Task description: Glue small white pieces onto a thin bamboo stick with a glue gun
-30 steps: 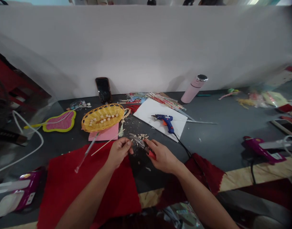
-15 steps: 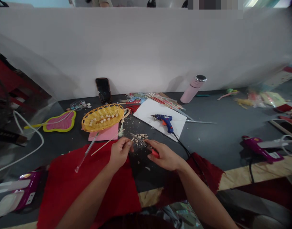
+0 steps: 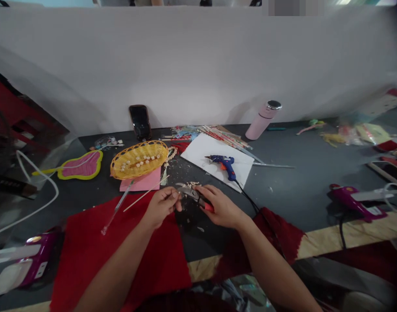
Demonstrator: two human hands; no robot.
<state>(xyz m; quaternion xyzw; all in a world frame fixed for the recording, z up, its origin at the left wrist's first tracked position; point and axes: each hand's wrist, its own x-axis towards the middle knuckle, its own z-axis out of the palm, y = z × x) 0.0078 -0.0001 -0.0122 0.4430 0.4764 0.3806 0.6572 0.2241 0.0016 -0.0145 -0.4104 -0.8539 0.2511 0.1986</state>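
My right hand point(image 3: 219, 207) is wrapped round red-handled cutting pliers point(image 3: 193, 193), whose metal jaws point left toward my left fingertips. My left hand point(image 3: 162, 206) is closed in a pinch at the jaws; a short pale stick showed between its fingers a moment ago and is now mostly hidden. Just behind the jaws lies a small heap of cut pale pieces point(image 3: 192, 184), partly covered by the tool. A thin wooden stick point(image 3: 145, 194) rests to the left of my left hand, across pink paper and red cloth.
A yellow basket point(image 3: 120, 173) with small pale pieces sits on pink paper point(image 3: 143, 183). Right of it, a blue glue gun point(image 3: 226, 162) lies on a white board point(image 3: 198, 149). Red cloth point(image 3: 88, 242) spreads left. A phone point(image 3: 140, 122) and pink flask point(image 3: 261, 121) stand by the wall.
The pliers' jaws have moved slightly left, up against my left fingertips. My right hand has turned a little, and the pale stick end no longer shows clearly.
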